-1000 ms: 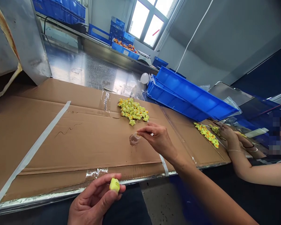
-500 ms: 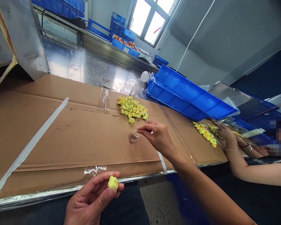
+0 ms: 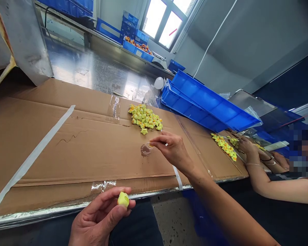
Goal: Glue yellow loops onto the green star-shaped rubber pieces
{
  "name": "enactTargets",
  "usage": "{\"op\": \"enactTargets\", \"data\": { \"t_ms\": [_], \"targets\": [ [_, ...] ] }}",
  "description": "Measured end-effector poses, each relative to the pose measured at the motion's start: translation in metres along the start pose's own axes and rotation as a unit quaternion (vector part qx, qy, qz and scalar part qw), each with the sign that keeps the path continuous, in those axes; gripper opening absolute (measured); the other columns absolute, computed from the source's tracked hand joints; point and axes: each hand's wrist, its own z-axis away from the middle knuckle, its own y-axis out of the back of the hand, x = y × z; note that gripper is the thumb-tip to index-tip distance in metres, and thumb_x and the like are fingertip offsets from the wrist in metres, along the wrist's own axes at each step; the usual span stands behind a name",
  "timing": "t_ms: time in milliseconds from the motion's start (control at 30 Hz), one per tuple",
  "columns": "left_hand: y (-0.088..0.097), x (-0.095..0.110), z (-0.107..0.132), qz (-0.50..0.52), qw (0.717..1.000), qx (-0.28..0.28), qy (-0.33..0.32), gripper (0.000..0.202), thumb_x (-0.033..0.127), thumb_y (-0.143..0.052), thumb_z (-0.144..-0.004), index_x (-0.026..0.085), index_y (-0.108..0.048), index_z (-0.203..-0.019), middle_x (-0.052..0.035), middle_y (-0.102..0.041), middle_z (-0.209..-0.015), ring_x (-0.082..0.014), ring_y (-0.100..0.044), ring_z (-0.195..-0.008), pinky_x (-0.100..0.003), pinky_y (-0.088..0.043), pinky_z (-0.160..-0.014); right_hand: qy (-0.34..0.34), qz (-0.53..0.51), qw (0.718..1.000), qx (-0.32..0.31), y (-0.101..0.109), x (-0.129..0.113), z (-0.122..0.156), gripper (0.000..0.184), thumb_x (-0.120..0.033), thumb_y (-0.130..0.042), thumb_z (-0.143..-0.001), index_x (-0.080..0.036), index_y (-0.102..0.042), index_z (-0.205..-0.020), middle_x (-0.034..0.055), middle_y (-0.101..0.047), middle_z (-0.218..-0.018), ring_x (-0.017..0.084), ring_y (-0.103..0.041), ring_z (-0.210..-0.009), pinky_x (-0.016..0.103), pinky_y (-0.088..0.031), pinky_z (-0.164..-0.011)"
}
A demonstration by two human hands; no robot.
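Note:
Low at the front edge of the table, my left hand [image 3: 102,215] pinches a small yellow-green molded piece [image 3: 123,199] between thumb and fingers, a dent showing on its side. My right hand [image 3: 170,147] is closed in a pinch over the cardboard. Its fingertips are at a round, clear, shiny patch [image 3: 145,150] with a pale ring at its edge; whatever is in the pinch is too small to make out. Just beyond that hand lies a pile of yellow-green pieces with orange spots [image 3: 146,118], one star-shaped piece [image 3: 144,131] at its near side.
Brown cardboard [image 3: 92,150] covers the table, with white tape [image 3: 36,157] across it. Blue crates [image 3: 207,102] stand behind to the right. A co-worker's arm [image 3: 259,177] reaches in near another yellow pile [image 3: 224,147]. A metal housing [image 3: 30,44] rises at left.
Both hands keep nearly the same place and hold. The view has shifted very slightly; the pile and the yellow piece look unchanged.

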Motion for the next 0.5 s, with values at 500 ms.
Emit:
{"op": "enactTargets", "data": {
  "t_ms": [500],
  "targets": [
    [-0.012, 0.005, 0.005, 0.022, 0.998, 0.051, -0.008, 0.025, 0.024, -0.084, -0.054, 0.019, -0.076, -0.078, -0.0070, -0.077, -0.082, -0.0196, -0.071, -0.065, -0.019, -0.057, -0.060, -0.052, -0.053, 0.997, -0.014, 0.002, 0.000, 0.001, 0.010, -0.010, -0.068, -0.077, -0.018, -0.072, -0.072, -0.0009, -0.064, -0.066, 0.012, -0.055, -0.059, 0.022, -0.039, -0.056]
  ]
}}
